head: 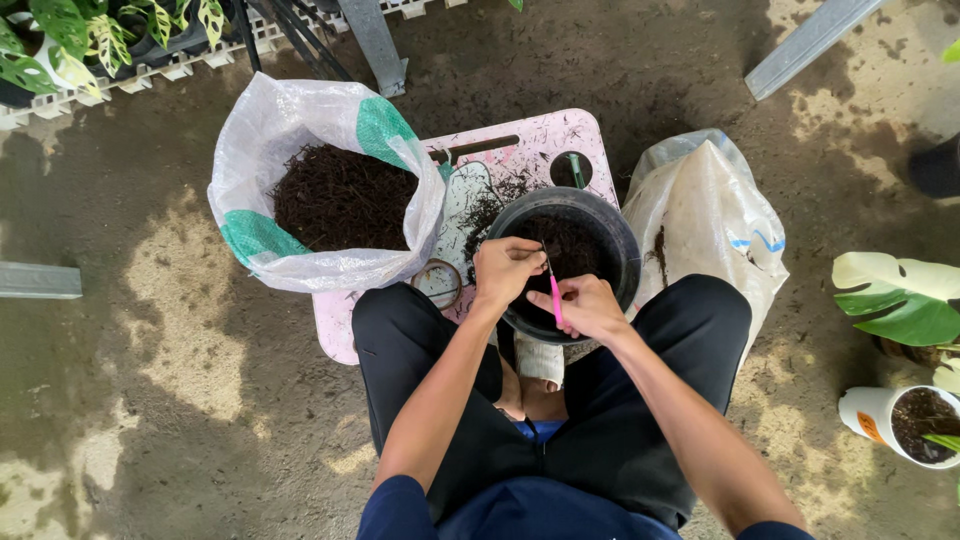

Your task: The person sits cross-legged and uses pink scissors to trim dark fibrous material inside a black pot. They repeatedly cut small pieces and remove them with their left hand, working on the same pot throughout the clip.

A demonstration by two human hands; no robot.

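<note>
Black and round, the plastic pot [575,262] sits at the near edge of a low pink plastic board [520,160] that serves as a counter, just in front of the seated person's knees. It is partly filled with dark, fibrous potting mix, and more of the same mix is scattered over the pink surface behind it.

Both hands work over the near rim of the pot. The left hand [505,270] is curled closed, fingertips pinched on something thin and dark that rises from the mix; whether that is a stem, a root or a wire cannot be told. The right hand [588,306] is closed around a slim pink tool [555,300], its tip pointing up toward the left hand's pinch; scissors or a marker, it is too small to say.

To do this well, it seems wise to keep the left pinch steady and light so the thin piece does not bend or snap, and to bring the pink tool in close with small movements, wrists braced against the pot's rim. The pot sits near the counter's edge, so pressing down on its near side could tip it.

A white woven sack with green patches [330,185], open and full of dark mix, stands just left of the pot; a closed pale sack [710,215] stands at its right.
</note>
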